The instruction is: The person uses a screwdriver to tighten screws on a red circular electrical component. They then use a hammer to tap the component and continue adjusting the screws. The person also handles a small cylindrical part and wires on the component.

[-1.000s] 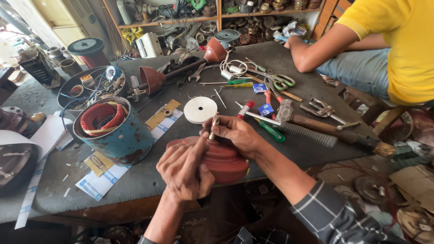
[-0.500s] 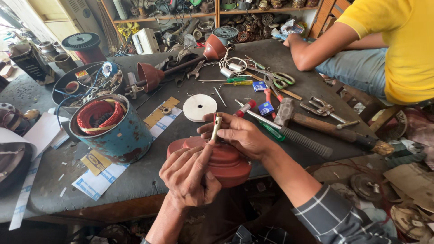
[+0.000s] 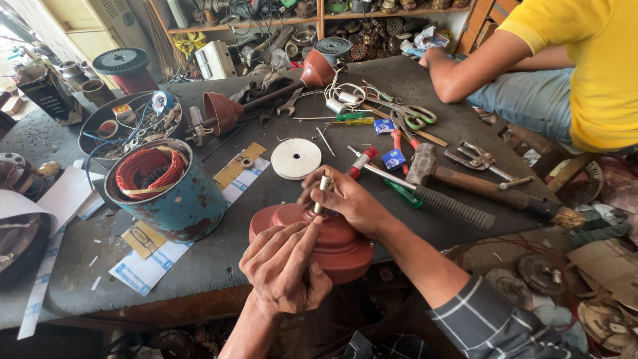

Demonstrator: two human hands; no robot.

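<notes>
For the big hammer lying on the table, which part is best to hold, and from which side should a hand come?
Grip the hammer on its ribbed black sleeve, just behind the metal head. It lies flat with the head to the left and the long handle running right, so I would come from above. The right hand is nearest, and the sleeve looks clear of other tools.

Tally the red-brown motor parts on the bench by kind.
Domed housing under the hands: 1
Cone-shaped cups at the back: 2
Total: 3
</notes>
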